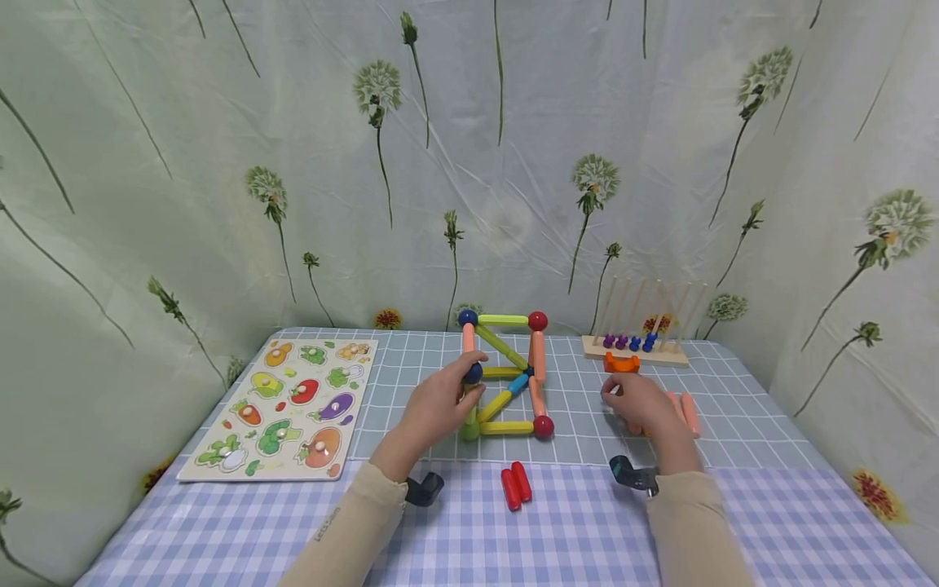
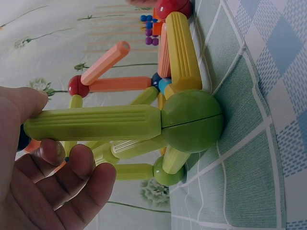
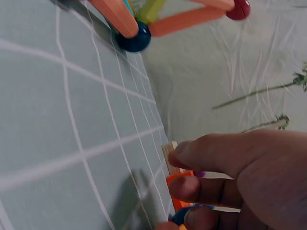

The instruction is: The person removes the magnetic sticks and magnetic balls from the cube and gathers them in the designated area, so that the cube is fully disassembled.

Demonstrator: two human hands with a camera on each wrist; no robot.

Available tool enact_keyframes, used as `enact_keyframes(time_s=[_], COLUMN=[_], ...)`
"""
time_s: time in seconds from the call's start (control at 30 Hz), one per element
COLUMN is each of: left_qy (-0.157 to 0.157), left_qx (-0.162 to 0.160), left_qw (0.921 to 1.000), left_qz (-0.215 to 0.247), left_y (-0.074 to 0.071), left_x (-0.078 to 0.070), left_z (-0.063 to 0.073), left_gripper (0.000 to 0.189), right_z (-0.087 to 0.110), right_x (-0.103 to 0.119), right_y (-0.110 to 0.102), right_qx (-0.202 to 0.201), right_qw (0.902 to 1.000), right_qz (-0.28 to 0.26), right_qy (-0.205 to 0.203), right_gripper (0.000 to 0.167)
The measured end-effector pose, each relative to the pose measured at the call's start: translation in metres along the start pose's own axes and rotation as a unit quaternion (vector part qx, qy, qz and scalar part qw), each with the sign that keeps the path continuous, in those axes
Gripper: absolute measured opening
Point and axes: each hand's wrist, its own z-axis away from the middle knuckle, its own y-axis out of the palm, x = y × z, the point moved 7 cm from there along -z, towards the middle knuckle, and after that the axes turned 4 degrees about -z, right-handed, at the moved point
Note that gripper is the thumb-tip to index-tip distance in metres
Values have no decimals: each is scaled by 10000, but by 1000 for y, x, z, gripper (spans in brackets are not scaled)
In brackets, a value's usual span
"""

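At the table's [image 1: 572, 448] centre stands a frame [image 1: 502, 372] of coloured rods and balls. On its nine o'clock side, the left hand [image 1: 440, 399] pinches a green rod [image 2: 96, 123]; toward three, the right hand [image 1: 645, 399] hovers, thumb and fingers parted, near an orange piece [image 1: 622, 364]. Red rods [image 1: 511, 489] lie at six.

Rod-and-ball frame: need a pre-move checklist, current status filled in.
1. Left hand grips the green rod: ok, thumb and fingers pinch it.
2. Green rod meets the green ball: ok, no gap seen in the left wrist view.
3. Pink rod on the upper red ball joined at both ends: not ok, its far end is free.
4. Right hand holds a piece: cannot tell, something blue shows among its fingers.
5. Puzzle board apart from the frame: ok, a gap separates them.
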Motion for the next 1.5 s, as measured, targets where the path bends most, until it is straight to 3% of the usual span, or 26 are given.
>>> enact_keyframes(time_s=[0.33,0.53,0.63,0.8,1.07,1.23,1.5], left_qy=[23,25,16,12,60,34,30], left_qx=[14,3,25,39,20,24,36], left_qw=[10000,10000,10000,10000,10000,10000,9999], left_qz=[6,-31,-46,-57,-48,-90,-98], left_y=[0,0,1,2,1,1,1], left_x=[1,0,1,1,0,1,1], left_z=[1,0,0,0,-1,-1,0], left_gripper=[49,49,50,50,50,49,50], right_z=[-13,-15,-15,-16,-17,-17,-12], right_x=[30,45,53,61,76,83,87], right_y=[22,34,39,48,51,50,42], right_qx=[-84,-169,-237,-189,-269,-350,-732], right_qw=[9980,9967,9964,9927,9726,9600,9570], right_qz=[161,254,8,-915,-2066,-2556,-2571], right_qy=[-608,-758,-809,-768,-1032,-1092,-1126], right_gripper=[21,26,32,48,79,82,75])
